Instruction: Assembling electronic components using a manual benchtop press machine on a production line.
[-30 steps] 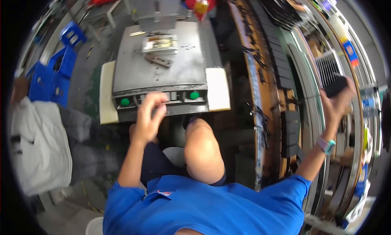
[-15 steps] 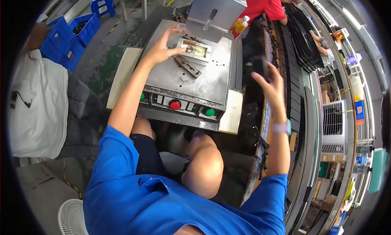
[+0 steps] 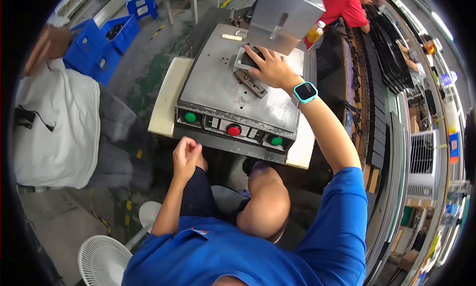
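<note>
Scuffed steel machine bed [image 3: 208, 90] front and centre, and the right hand [image 3: 271, 70] is right on it, fingers spread over a black piece [image 3: 249, 59] at the metal fixture [image 3: 237, 63]! Left hand [image 3: 185, 158] well apart, fingers curled in, near the left green button [image 3: 190, 117].

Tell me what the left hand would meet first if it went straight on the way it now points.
Probably the grey metal ledge beneath the left green button, though how high the left hand sits against it is unclear.
</note>
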A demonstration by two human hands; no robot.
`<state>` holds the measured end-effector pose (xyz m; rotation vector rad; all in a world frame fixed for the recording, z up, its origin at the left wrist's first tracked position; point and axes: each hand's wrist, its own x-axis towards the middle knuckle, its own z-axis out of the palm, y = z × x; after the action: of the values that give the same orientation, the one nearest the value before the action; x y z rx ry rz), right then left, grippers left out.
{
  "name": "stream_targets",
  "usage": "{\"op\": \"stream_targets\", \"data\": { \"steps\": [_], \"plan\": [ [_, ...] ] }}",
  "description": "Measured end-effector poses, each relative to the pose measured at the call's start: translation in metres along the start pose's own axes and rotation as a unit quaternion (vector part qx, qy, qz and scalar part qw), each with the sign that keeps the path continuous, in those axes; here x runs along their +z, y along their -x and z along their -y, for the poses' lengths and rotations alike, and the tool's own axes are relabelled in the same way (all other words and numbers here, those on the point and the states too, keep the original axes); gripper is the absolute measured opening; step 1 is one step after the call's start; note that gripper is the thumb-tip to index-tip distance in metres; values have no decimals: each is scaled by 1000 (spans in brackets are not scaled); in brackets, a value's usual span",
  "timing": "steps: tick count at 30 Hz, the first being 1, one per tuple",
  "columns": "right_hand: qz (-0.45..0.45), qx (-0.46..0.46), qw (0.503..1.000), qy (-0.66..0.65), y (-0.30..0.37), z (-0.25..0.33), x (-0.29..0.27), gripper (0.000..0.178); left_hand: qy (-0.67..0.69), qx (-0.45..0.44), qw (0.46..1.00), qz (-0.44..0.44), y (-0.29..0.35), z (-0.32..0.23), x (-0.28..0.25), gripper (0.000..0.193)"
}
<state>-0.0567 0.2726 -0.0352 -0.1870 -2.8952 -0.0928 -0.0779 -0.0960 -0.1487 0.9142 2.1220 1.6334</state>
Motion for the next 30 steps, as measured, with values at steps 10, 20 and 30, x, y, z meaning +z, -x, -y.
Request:
{"op": "stream_targets", "data": {
  "steps": [10,20,30],
  "plan": [
    [64,156,986,-2,194,52,-16,110,-55,128,990,39,-80,-9,-6,21],
    [-10,791,608,70,351,-112,-129,110,-74,51,988,123,30,-28,-16,37],
    [-267,531,792,139,371,-91,-197,98,-32,-36,992,115,75,-23,-16,31]
  ]
}}
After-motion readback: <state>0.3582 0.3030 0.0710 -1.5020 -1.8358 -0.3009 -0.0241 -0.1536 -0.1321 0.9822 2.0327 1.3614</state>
